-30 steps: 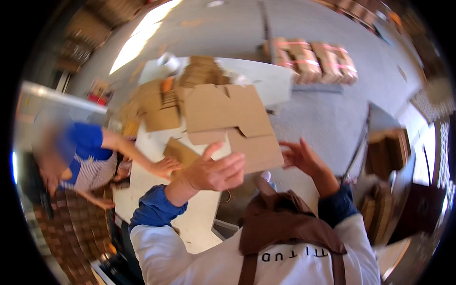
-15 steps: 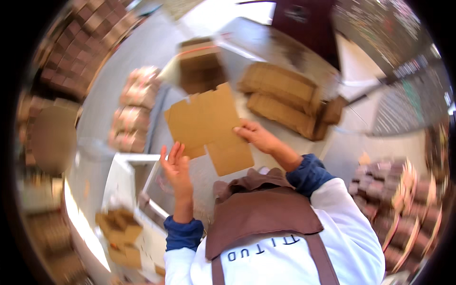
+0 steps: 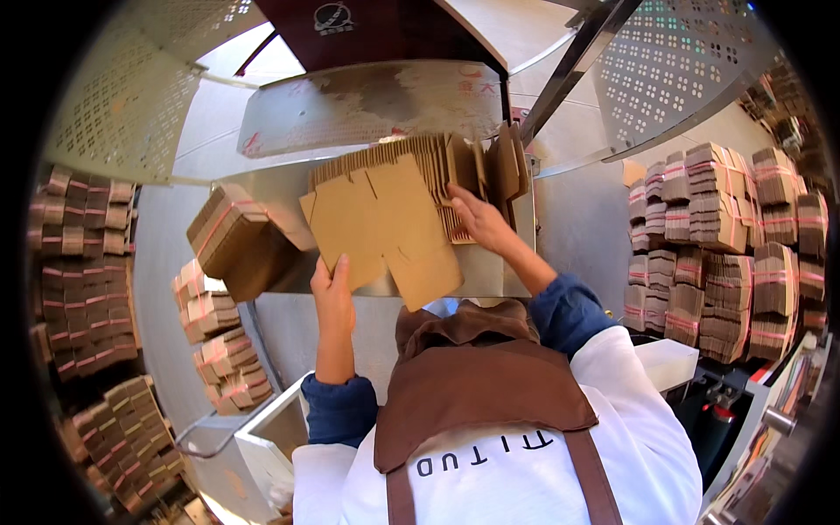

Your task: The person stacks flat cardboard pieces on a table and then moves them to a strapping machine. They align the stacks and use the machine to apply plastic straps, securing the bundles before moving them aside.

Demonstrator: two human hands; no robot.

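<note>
Being pinched at its near left edge by the left hand (image 3: 334,297), a flat, notched cardboard sheet (image 3: 376,223) is held before a row of upright cardboard pieces (image 3: 376,153) on a metal table (image 3: 492,273). The right hand (image 3: 483,223) is held open near the row's right end; contact cannot be told.

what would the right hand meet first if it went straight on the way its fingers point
Most likely the row of upright cardboard pieces, up and to the left of the right hand in the picture. It may already be touching them; depth is unclear here.
</note>
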